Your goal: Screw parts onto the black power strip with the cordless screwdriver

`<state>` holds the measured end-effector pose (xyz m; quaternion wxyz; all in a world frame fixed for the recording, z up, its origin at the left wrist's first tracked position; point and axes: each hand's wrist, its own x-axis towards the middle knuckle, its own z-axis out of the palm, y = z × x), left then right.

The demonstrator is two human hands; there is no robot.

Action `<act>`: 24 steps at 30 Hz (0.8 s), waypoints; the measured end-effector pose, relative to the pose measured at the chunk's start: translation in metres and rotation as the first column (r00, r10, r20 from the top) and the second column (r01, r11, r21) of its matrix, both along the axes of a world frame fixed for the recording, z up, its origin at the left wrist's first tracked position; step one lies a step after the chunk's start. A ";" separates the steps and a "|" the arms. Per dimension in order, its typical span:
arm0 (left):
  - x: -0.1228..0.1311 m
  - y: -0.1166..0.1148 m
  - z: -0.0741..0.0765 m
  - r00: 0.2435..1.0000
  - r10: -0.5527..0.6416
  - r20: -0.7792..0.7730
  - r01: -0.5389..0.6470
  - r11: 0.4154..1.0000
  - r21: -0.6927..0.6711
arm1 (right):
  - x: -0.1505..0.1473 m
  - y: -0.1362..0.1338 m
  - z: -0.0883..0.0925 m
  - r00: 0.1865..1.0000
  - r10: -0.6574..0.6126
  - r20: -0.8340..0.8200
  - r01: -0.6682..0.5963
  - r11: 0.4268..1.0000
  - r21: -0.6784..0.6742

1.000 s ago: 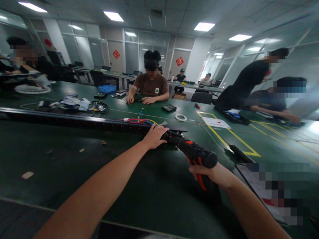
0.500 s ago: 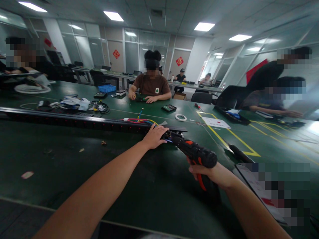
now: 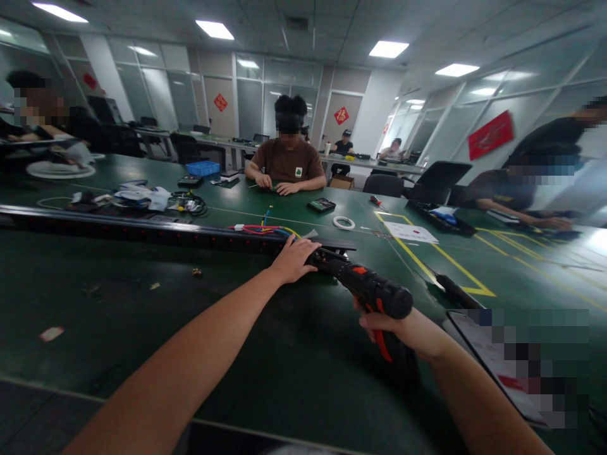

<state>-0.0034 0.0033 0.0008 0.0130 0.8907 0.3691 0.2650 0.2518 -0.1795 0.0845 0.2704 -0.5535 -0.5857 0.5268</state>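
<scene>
A long black rail (image 3: 142, 230) with small red marks along its front lies across the table. My left hand (image 3: 294, 260) grips its right end, fingers over the top and thumb toward the front. My right hand (image 3: 391, 325) is closed round the handle of a black and orange cordless screwdriver (image 3: 374, 291). The driver's nose points left at the rail's end, close to my left fingertips; the exact contact of its tip is hard to make out. Red, blue and yellow wires (image 3: 265, 229) come out of the rail just behind my left hand.
Small brass-coloured parts (image 3: 196, 272) lie in front of the rail. Behind it are a cable bundle (image 3: 190, 203), a white tape ring (image 3: 344, 223) and a green-topped box (image 3: 321, 205). At right are a soldering-iron-like tool (image 3: 458, 291) and a tablet (image 3: 493, 373). Co-workers sit around.
The driver's nose has shifted slightly, and the bluish glow near its tip is gone. My left hand stays put. The co-worker opposite has moved a hand; one at right has leaned farther right.
</scene>
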 end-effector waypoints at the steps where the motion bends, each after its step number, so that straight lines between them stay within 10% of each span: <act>1: 0.000 0.000 0.000 1.000 -0.001 0.001 0.001 1.000 0.002 | 0.000 0.000 0.000 1.000 0.003 0.001 -0.003 1.000 0.002; 24: 0.000 -0.003 0.004 1.000 0.003 -0.009 -0.003 1.000 -0.014 | 0.000 0.002 -0.002 1.000 -0.011 0.016 0.011 1.000 -0.009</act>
